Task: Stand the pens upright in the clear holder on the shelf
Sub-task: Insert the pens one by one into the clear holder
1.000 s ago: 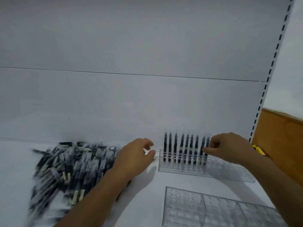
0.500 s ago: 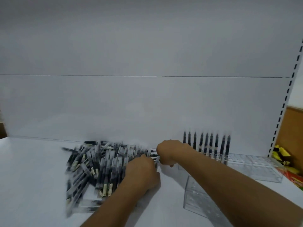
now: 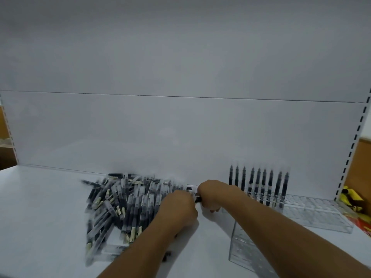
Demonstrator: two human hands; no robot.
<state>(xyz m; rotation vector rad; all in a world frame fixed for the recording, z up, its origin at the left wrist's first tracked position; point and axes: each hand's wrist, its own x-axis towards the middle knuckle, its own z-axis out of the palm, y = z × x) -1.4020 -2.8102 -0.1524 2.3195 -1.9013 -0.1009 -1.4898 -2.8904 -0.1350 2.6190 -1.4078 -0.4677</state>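
On a white shelf [image 3: 40,217] backed by a plain pale panel [image 3: 180,127], a person's two bare arms reach in from the lower edge. A slotted upright [image 3: 359,127] closes the bay at the right, with yellow packets [image 3: 351,195] and a red packet [image 3: 365,223] just beyond it. A second clear holder [image 3: 247,251] stands at the near right, and the right forearm crosses over it and hides much of it.

The clear holder [image 3: 313,213] stands at the rear right of the shelf, close to the back panel. A row of dark upright pens [image 3: 259,183] fills its left end, while the rest of its grid shows no pens. It sits to the right of both hands, with the right wrist passing in front of its left end. A loose pile of pens [image 3: 124,201] lies flat across the middle left of the shelf, blurred in the shot.

Both hands meet at the right edge of that pile. The left hand [image 3: 180,205] lies knuckles up over the outermost pens, its fingers hidden, so whether it holds anything cannot be told. The right hand [image 3: 212,194] is turned palm down just beside it, fingers curled round a dark pen [image 3: 198,199] whose end pokes out between the two hands.
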